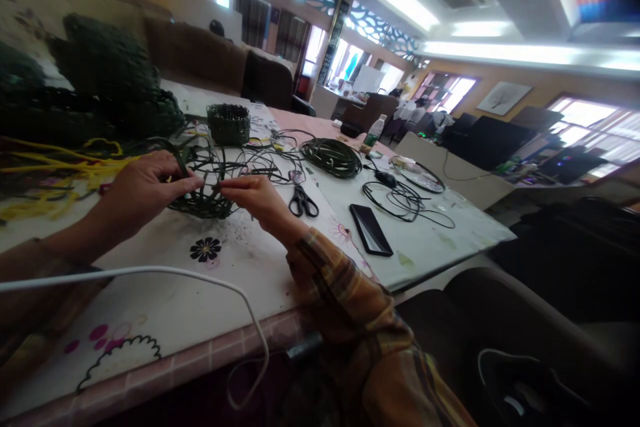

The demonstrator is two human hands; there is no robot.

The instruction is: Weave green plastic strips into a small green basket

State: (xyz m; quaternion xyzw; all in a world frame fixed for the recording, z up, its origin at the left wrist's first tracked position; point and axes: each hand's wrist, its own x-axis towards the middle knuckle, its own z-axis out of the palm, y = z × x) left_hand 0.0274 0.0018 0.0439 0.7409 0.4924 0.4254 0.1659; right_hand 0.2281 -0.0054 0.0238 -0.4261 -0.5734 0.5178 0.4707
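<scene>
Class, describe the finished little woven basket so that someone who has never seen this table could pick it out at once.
Start at the long table with the flower-print cover, then look past the person's two hands to its far side. There stands the small woven basket, upright, dark green and round. Unlike the half-woven piece between the left hand and right hand, its walls are complete, and no loose strands stick out.

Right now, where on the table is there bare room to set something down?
Bare cloth lies near the front edge, between the black flower print and the white cable, and right of the phone toward the table corner. It is crowded around the half-woven basket in both hands, the scissors and the coiled strips.
</scene>
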